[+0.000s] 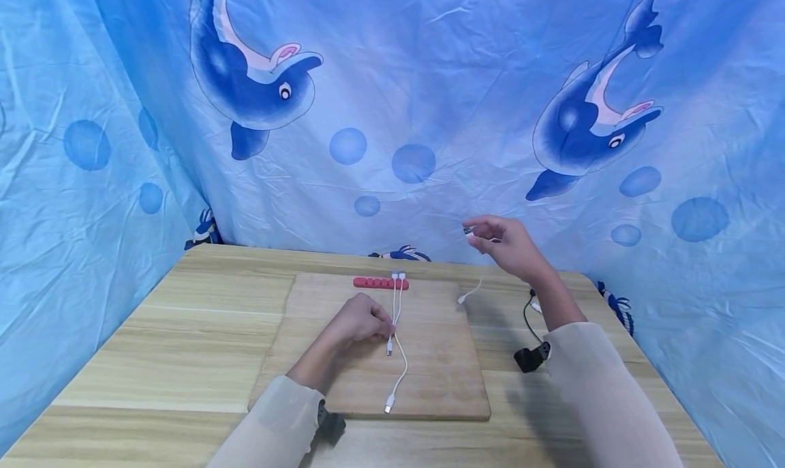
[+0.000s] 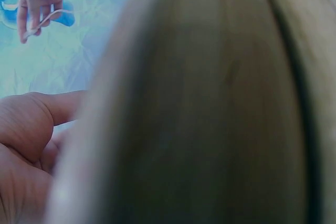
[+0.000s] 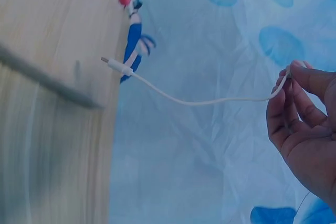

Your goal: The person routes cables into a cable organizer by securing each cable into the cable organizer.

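My right hand (image 1: 499,243) is raised over the far right of the table and pinches the USB plug (image 1: 469,231) of a short white USB cable (image 3: 194,103). The cable's other plug (image 3: 119,66) hangs free. At the middle of the wooden board (image 1: 441,359), the fingertips of my left hand (image 1: 362,318) pinch white USB cables (image 1: 401,349); the left wrist view hides these fingertips. The two cables run from a red cable holder (image 1: 371,283), their USB plugs (image 1: 398,275) side by side at its right end. Their other ends lie on the board.
A black cable (image 1: 527,319) and a white plug (image 1: 536,307) lie on the table (image 1: 153,359) near my right forearm. A blue dolphin-print curtain (image 1: 429,66) hangs behind the table and at both sides. A black wrist camera (image 1: 331,427) sits at my left cuff.
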Tool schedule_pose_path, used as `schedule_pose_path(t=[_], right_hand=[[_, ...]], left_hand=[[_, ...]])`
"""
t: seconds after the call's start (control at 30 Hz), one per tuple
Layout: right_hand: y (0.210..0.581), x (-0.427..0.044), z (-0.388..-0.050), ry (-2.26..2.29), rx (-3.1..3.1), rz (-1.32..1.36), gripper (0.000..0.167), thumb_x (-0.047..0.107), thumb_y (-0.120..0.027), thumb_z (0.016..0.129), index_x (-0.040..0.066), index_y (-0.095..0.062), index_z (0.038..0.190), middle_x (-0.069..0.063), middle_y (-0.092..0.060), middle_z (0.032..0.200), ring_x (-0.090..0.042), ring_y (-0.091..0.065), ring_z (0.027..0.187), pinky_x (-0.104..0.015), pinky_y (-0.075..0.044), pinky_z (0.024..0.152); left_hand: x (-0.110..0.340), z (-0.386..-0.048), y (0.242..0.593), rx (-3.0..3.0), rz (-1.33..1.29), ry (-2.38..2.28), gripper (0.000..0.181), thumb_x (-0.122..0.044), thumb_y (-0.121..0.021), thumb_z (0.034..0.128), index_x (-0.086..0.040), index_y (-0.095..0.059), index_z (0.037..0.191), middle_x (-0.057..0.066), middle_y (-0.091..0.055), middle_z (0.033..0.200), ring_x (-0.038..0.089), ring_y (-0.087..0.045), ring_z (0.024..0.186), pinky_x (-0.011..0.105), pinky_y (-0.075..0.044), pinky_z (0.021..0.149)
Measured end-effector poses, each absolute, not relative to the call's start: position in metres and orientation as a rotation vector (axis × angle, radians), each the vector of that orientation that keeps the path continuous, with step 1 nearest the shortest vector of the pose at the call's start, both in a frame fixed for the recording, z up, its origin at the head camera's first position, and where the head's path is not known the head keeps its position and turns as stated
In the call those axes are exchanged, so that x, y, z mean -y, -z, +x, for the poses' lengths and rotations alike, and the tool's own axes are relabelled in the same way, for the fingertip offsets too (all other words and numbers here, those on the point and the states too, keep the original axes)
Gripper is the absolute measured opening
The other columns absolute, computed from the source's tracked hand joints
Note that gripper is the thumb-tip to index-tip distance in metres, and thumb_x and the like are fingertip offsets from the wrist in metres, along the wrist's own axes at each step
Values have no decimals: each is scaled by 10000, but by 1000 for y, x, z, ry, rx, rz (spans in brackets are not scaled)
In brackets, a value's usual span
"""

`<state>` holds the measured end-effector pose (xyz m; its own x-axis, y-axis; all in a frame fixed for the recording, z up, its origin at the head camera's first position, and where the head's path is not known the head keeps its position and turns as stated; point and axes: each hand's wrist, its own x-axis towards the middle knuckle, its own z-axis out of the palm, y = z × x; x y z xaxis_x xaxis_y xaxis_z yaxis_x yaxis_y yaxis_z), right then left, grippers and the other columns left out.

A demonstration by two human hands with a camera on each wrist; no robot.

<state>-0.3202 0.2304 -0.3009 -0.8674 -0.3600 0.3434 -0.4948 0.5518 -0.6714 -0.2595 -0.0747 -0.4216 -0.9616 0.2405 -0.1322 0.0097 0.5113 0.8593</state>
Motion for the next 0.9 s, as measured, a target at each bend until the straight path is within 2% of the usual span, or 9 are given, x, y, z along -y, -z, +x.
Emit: schedule_pose_path(t=[0.2, 0.4, 0.53, 0.9], right_hand=[[296, -211, -318, -1276, 2572, 768, 312, 130, -677, 1003, 90, -675, 1313, -143, -733, 1082, -240, -692, 874, -317, -569, 757], [293, -193, -315, -1331, 2542, 765, 305, 127, -697, 989, 73, -690, 1290, -169, -736, 1077, -233, -724, 914, -371, -598, 818], [292, -183, -314, -1373, 2519, 794, 296, 126, -709, 981, 56, -698, 1269, -151, -743, 1053, -216, -727, 912, -322, -596, 804], [291, -155, -306, -1476, 2444, 899, 286, 131, -717, 975, 61, -706, 1253, -131, -739, 1015, -220, -713, 877, -295, -576, 749]], left_hand=[[75, -259, 421, -2507, 202, -1438, 55, -72, -807, 864, -62, -788, 813, 32, -705, 676, 126, -605, 611, 236, -467, 580], [76, -259, 420, -2500, 190, -1442, 53, -93, -814, 867, -65, -788, 830, 39, -705, 688, 127, -613, 616, 237, -480, 580], [75, -260, 421, -2501, 186, -1443, 49, -95, -815, 868, -58, -785, 854, 42, -705, 713, 136, -632, 634, 243, -509, 590], [76, -262, 415, -2547, 168, -1469, 95, -102, -809, 866, -64, -775, 946, 43, -707, 841, 184, -668, 707, 299, -544, 659]])
